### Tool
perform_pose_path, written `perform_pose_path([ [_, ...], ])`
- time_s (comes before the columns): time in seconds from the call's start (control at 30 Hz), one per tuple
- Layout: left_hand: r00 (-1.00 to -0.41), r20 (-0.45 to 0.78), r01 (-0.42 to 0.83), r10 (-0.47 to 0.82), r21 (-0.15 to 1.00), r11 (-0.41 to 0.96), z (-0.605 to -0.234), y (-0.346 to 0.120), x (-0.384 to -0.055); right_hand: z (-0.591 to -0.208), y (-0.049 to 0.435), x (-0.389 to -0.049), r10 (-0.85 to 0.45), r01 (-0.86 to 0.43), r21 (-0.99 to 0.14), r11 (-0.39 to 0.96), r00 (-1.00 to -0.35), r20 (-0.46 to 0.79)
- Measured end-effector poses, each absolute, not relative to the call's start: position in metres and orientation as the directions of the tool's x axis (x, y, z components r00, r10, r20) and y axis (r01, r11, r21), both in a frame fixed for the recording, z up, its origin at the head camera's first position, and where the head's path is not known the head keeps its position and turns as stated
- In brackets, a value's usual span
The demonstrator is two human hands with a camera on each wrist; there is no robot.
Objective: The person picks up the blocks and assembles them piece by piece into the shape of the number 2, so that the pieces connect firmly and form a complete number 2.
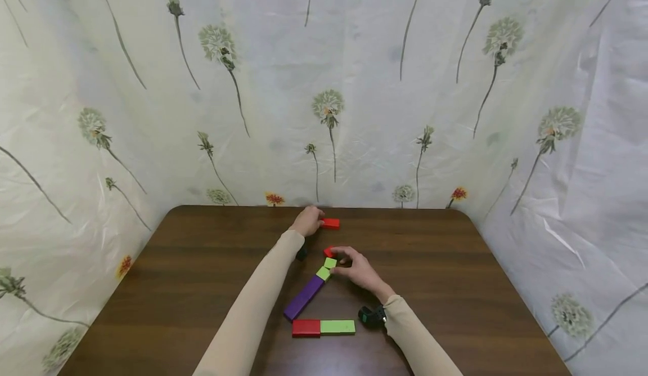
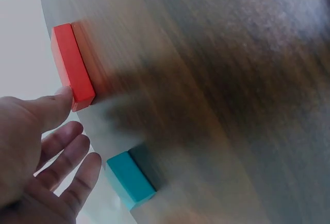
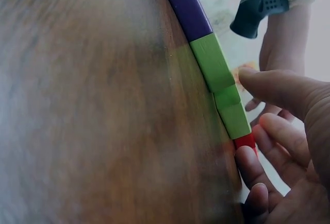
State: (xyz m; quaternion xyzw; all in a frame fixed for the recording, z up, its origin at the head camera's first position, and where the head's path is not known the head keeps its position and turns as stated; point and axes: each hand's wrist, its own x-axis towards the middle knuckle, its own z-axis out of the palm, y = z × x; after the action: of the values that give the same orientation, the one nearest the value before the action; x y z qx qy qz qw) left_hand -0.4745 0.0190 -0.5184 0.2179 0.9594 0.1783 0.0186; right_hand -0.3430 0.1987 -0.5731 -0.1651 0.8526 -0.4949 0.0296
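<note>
At the table's far edge, my left hand (image 1: 306, 221) reaches a flat red block (image 1: 331, 224). Its thumb lies against one end of that block in the left wrist view, with the other visible fingers loosely bent near a teal block (image 2: 130, 179). My right hand (image 1: 360, 269) is beside a slanted row of pieces, thumb and fingers spread. Its thumb is right at the green blocks (image 1: 323, 273), and a fingertip touches the small red piece (image 1: 328, 251) at the row's upper end. A long purple block (image 1: 304, 298) forms the row's lower part.
Closer to me, a red block (image 1: 306, 328) and a light green block (image 1: 337, 327) lie end to end on the brown wooden table (image 1: 430, 252). A flower-patterned curtain (image 1: 364, 139) hangs behind the table and along its sides.
</note>
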Motion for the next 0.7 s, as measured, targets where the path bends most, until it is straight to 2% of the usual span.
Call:
perform_pose_path([
  [0.7,-0.879,0.086,0.472,0.469,0.294,0.831,-0.5277,0.0192,-0.4782,-0.5724,0.1999,-0.3435,-0.313,-0.251,-0.859,0.445,-0.943,0.113],
])
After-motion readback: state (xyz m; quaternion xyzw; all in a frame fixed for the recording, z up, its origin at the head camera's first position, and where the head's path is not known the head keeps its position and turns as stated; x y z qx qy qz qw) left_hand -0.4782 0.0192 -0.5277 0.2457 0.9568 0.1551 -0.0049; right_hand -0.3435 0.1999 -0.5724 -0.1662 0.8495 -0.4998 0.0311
